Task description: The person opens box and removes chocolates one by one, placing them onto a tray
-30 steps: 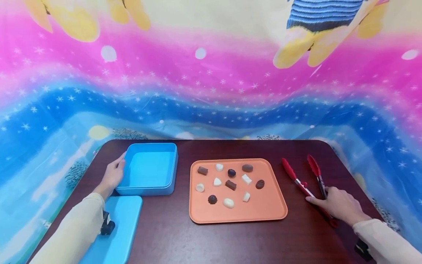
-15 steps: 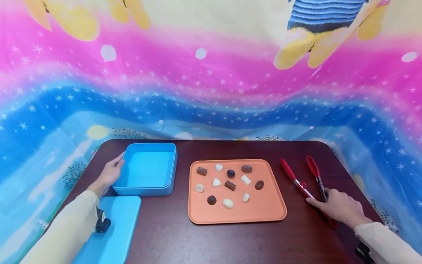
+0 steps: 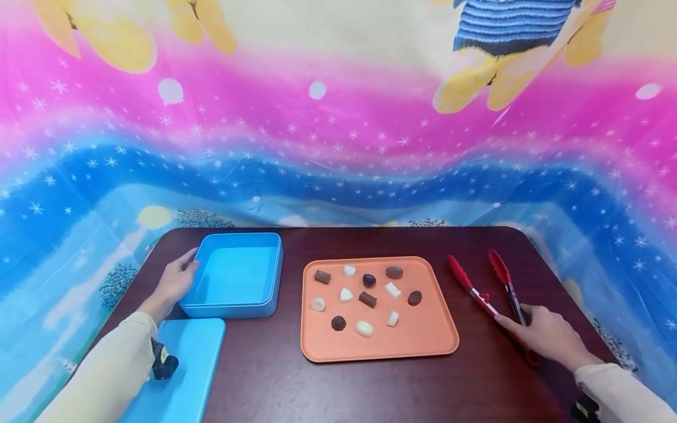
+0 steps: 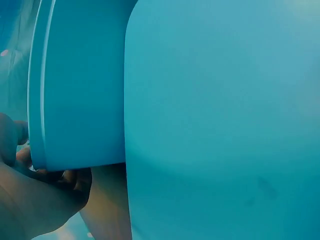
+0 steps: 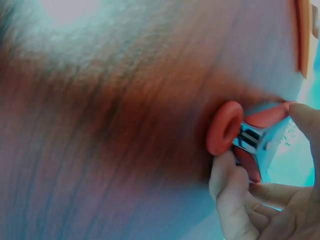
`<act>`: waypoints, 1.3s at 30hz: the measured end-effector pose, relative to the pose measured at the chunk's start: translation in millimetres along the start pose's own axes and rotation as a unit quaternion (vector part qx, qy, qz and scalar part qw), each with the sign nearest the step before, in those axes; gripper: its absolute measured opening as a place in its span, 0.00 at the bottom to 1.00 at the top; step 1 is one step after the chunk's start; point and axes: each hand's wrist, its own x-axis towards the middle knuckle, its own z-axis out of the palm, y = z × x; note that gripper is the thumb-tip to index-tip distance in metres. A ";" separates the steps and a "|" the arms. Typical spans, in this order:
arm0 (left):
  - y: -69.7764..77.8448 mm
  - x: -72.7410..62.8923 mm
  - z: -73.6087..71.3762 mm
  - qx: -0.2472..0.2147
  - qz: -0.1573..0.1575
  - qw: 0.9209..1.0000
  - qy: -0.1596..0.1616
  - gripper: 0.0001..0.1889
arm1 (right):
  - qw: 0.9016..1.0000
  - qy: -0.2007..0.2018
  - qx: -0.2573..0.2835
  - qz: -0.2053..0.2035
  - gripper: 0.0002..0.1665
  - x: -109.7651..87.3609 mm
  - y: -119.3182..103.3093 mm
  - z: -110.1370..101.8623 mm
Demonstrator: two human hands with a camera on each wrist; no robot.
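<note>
A square blue box (image 3: 230, 311) stands at the table's left with its inside showing bare. My left hand (image 3: 176, 282) grips its left side, thumb at the rim and fingers against the outer wall; the left wrist view shows those fingers (image 4: 70, 177) along the box's side wall (image 4: 85, 90). On the right, my right hand (image 3: 552, 335) holds red-and-silver tongs (image 3: 483, 301) by the handles, their red tips spread apart and pointing away. In the right wrist view the fingers curl around the tongs near their red end ring (image 5: 225, 127).
An orange tray (image 3: 381, 349) in the middle bears several brown, dark and white chocolates, such as a dark ridged one (image 3: 338, 323) and a white oval one (image 3: 364, 328). A flat blue lid (image 3: 195, 364) lies before the box, under the left forearm. A printed cloth (image 3: 338, 147) hangs behind the table (image 3: 296, 388).
The box has shifted slightly left and the left hand with it. The right hand keeps its hold on the tongs; the whole view has tilted a little.
</note>
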 end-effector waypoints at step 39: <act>65.9 -59.0 27.9 0.021 0.210 0.969 0.133 0.23 | 0.969 0.219 0.040 -0.106 0.32 -30.1 -97.1 -20.5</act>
